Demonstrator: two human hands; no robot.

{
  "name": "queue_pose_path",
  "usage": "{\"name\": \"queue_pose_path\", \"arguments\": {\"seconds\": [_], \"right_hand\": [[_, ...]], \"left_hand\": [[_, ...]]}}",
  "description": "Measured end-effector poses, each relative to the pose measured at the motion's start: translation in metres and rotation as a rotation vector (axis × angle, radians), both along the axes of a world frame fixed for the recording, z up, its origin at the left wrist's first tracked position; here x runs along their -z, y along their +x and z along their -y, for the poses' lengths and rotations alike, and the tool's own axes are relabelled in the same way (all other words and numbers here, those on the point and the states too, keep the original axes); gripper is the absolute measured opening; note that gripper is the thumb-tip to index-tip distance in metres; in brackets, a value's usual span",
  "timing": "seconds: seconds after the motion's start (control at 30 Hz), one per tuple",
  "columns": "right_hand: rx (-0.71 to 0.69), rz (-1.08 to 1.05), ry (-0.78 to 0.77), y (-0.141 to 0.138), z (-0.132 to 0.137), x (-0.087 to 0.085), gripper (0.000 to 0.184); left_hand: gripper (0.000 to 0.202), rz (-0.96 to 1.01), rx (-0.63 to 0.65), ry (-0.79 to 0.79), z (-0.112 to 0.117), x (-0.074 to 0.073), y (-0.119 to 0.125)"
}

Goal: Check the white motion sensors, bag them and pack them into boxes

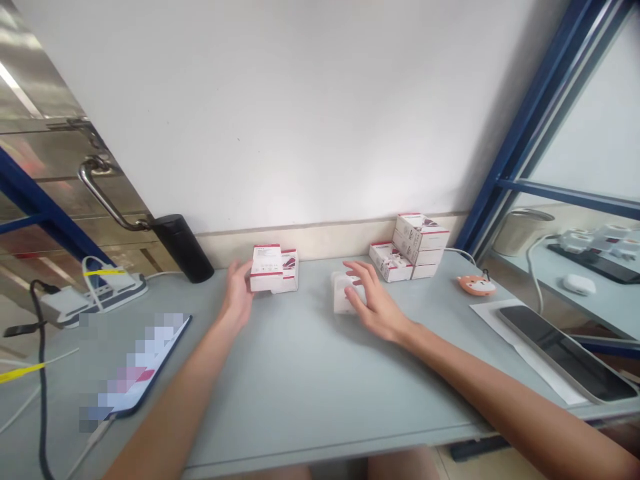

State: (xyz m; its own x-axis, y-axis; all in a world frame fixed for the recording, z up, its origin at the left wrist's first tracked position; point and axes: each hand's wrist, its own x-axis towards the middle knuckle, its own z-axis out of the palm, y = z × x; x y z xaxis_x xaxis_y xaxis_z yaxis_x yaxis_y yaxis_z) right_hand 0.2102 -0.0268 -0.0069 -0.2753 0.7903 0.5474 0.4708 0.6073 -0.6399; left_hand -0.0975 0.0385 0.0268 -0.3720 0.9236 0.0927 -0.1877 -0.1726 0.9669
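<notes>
My left hand [238, 293] is against the left side of a small white-and-red box [267, 261], fingers closed on its edge; the fingertips are partly hidden behind it. That box overlaps another white-and-red box [290, 273] near the wall. Around a blurred, plain white box-like object [341, 300] curve the fingers of my right hand [375, 307], the thumb on its near face and the other fingers over its top. Further right, several similar boxes [420, 243] stand stacked, with an open-looking one [390, 262] at their left side.
A black cylinder [183, 248] leans at the back left, near a power strip [100, 297] with cables. A tablet with a blurred-out screen [145, 367] lies at left. On the right are an orange animal-shaped item [477, 285], a white sheet [530, 353] and a phone [567, 353].
</notes>
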Motion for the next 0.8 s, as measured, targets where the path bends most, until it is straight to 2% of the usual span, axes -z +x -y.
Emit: {"name": "queue_pose_path", "arguments": {"seconds": [0.13,0.23,0.33,0.43,0.63,0.73,0.8], "right_hand": [[0.075,0.035,-0.020,0.004,-0.007,0.003,0.051],[0.153,0.102,-0.027,0.009,-0.013,0.004,0.045],[0.201,0.167,-0.076,0.013,-0.020,0.008,0.040],[0.196,0.208,-0.123,0.016,-0.024,0.011,0.043],[0.112,0.218,-0.080,0.014,-0.020,0.005,0.044],[0.072,0.249,-0.021,0.013,-0.017,0.004,0.042],[0.053,0.303,-0.035,0.013,-0.016,0.006,0.043]], "left_hand": [[0.043,0.022,-0.028,-0.022,-0.001,0.002,0.002],[0.048,-0.024,-0.011,-0.018,0.003,0.001,0.009],[0.054,-0.232,-0.072,0.020,0.009,0.000,0.015],[0.052,-0.503,-0.096,0.141,0.017,-0.001,0.022],[0.035,-0.780,0.119,0.365,0.035,0.004,0.040],[0.034,-1.021,0.196,0.504,0.040,0.011,0.048],[0.028,-1.144,0.229,0.558,0.039,0.017,0.051]]}}
